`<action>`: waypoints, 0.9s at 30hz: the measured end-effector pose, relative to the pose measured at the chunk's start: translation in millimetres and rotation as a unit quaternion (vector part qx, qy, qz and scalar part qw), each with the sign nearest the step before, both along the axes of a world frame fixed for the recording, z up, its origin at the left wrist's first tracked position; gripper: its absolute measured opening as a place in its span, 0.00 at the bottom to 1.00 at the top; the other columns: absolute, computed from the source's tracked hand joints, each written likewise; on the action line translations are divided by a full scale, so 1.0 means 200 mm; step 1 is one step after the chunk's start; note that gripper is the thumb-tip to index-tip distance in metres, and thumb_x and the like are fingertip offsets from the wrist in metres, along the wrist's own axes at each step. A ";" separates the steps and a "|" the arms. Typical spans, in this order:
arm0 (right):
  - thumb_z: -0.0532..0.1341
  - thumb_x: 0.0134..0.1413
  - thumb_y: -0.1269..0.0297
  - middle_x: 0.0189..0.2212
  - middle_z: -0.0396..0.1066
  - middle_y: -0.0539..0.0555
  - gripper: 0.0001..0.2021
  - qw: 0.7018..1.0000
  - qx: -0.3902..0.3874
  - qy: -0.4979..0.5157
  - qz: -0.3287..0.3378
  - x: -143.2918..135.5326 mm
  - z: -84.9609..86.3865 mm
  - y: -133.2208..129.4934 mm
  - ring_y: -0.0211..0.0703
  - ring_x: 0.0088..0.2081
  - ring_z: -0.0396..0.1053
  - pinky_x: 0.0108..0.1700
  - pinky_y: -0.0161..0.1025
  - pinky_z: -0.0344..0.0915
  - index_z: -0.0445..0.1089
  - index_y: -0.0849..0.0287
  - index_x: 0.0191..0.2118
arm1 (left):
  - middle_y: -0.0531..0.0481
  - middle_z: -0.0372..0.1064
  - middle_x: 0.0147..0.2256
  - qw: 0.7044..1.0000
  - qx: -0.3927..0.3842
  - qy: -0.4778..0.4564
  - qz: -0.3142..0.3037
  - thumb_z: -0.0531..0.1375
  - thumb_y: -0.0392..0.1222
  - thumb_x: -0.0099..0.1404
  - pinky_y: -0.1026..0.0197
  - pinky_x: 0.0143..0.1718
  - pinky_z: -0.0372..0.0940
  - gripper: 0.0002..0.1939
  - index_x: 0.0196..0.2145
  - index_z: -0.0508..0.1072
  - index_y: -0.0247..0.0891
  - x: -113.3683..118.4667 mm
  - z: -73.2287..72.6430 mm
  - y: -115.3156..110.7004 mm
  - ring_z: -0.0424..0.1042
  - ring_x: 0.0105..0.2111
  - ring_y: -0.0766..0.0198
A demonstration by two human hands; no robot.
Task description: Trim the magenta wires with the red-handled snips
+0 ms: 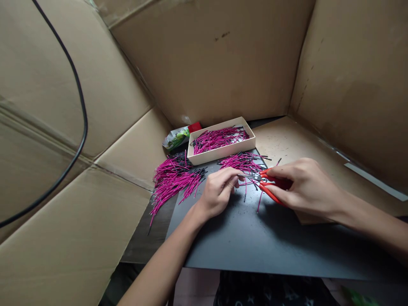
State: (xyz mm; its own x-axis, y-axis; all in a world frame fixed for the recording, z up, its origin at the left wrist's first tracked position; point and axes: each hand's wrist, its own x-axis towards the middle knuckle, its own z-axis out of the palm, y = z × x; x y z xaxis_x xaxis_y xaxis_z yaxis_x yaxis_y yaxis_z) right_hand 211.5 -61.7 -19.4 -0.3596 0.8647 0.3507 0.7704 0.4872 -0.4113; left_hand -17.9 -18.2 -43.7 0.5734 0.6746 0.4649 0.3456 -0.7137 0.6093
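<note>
My right hand grips a pair of small red-handled scissors, its fingers round the handles. The metal blades point left and reach the fingertips of my left hand. Those left fingers are pinched together; what they hold is hidden or too small to make out. Just behind the blades lies a pile of short magenta wires with black ends. A few loose wires lie under and beside the scissors. Left of my left hand spreads a larger heap of the same wires.
A shallow cream box full of similar wires stands at the back. Beside it lies a green, white and red packet. Cardboard walls enclose the dark grey work surface. A black cable hangs at the left.
</note>
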 end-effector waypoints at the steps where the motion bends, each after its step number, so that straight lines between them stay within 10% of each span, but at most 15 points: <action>1: 0.59 0.53 0.61 0.22 0.73 0.52 0.12 1.000 0.002 0.001 0.005 0.00 0.00 0.00 0.37 0.22 0.66 0.26 0.37 0.56 0.77 0.60 0.36 | 0.50 0.68 0.26 1.000 0.000 0.001 -0.002 0.50 0.37 0.70 0.64 0.30 0.63 0.11 0.39 0.72 0.34 0.00 0.00 0.00 0.67 0.26 0.67; 27: 0.59 0.53 0.60 0.23 0.75 0.53 0.12 1.000 0.011 -0.007 0.005 0.01 -0.01 0.01 0.38 0.22 0.68 0.26 0.37 0.57 0.78 0.59 0.37 | 0.46 0.71 0.33 0.999 -0.031 0.032 -0.018 0.49 0.38 0.71 0.62 0.36 0.63 0.12 0.38 0.71 0.34 0.00 0.01 0.00 0.68 0.32 0.65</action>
